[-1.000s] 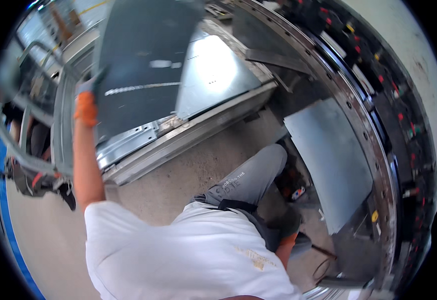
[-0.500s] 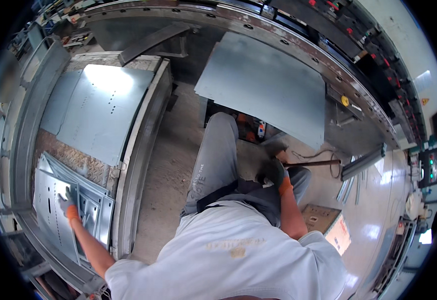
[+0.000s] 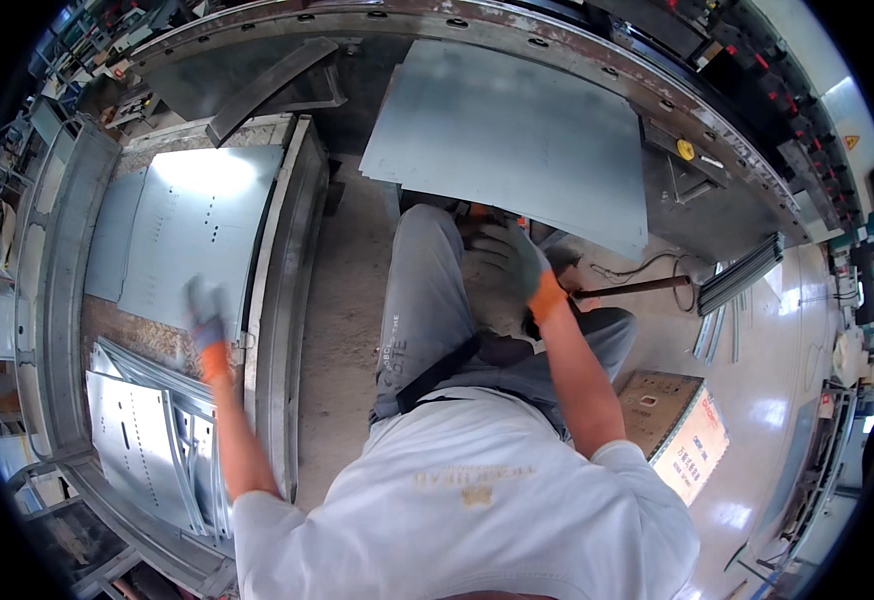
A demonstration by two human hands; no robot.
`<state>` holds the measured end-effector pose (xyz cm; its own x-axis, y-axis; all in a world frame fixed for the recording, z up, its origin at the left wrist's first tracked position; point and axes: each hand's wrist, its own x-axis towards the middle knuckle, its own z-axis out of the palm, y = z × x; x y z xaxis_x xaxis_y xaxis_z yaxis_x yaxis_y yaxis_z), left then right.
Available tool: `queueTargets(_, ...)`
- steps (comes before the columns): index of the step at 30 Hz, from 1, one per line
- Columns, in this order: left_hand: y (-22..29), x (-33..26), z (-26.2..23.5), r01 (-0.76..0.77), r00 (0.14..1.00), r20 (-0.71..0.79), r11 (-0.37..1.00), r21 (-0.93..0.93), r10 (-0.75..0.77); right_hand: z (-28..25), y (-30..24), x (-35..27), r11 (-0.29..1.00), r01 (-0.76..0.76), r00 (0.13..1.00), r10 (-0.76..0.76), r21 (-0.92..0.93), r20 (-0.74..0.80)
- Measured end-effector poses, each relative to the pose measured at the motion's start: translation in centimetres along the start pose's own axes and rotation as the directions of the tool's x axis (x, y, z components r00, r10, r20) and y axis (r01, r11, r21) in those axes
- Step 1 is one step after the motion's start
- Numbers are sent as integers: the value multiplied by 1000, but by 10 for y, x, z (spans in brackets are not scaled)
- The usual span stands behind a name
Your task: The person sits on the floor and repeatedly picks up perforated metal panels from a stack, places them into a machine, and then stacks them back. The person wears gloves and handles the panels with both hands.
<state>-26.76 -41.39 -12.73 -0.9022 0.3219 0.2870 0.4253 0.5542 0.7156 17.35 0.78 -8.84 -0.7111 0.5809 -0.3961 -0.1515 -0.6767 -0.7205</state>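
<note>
My left hand [image 3: 205, 318], in a grey glove with an orange cuff, is blurred with motion. It hovers with spread fingers over the edge of a flat grey metal sheet [image 3: 192, 230] on the low left bench and holds nothing. My right hand [image 3: 515, 262], gloved the same way, reaches down past my right knee [image 3: 427, 260]. Its fingers are apart, just below the near edge of a large grey metal sheet [image 3: 517, 140] on the machine bed. What lies under that hand is hidden.
Punched metal panels [image 3: 142, 440] are stacked at the lower left inside a steel frame rail [image 3: 287, 300]. A dark rod with a cable [image 3: 637, 288] lies on the floor at right. A cardboard box [image 3: 682, 430] sits by my right side, with bundled metal strips [image 3: 747, 275] beyond.
A second ago my left hand held a dark panel raised; now it is free and over the flat sheet. My right hand has moved up toward the large sheet's edge. The view has swung.
</note>
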Motion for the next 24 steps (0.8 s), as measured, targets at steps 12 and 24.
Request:
queueTargets(12,219,-74,189,525,823,542,586,-618,-166,103,74,160,963,55,984,-7,265,-178)
queueTargets(24,318,-108,187,960,188,968,178,-217,166,-28,40,-156,920,341,874,-234,193,-425)
